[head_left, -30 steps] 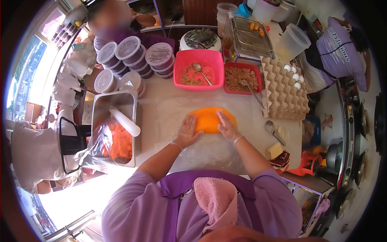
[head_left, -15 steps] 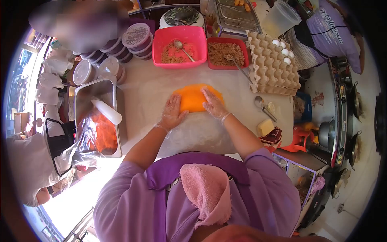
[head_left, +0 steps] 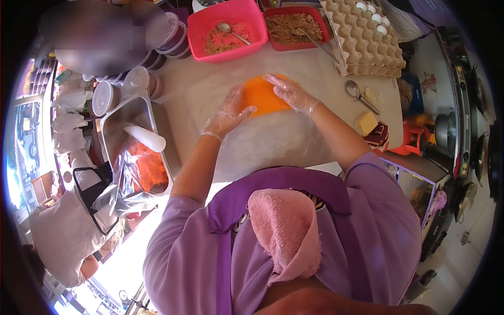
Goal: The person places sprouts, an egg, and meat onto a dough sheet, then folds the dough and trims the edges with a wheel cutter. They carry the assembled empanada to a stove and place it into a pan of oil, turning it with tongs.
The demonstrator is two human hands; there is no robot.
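Observation:
A flat, bright orange sheet of what looks like dough lies on the table, with a clear plastic sheet spread around it. My left hand, in a clear plastic glove, rests along its left edge with the thumb apart from the fingers. Gloved the same way, my right hand lies over the right edge, fingers stretched out toward the far side. Neither hand grips anything. The palms and part of the sheet's edges are hidden under the hands.
At the back stand a pink basin with a spoon and a red tub of brown filling. Egg trays sit at the right, near a spoon and a yellow block. A metal pan holds orange dough and a white roller.
The head view has tilted, so the table things appear higher in the picture. Both hands stay at the sides of the orange sheet, with slightly shifted fingers.

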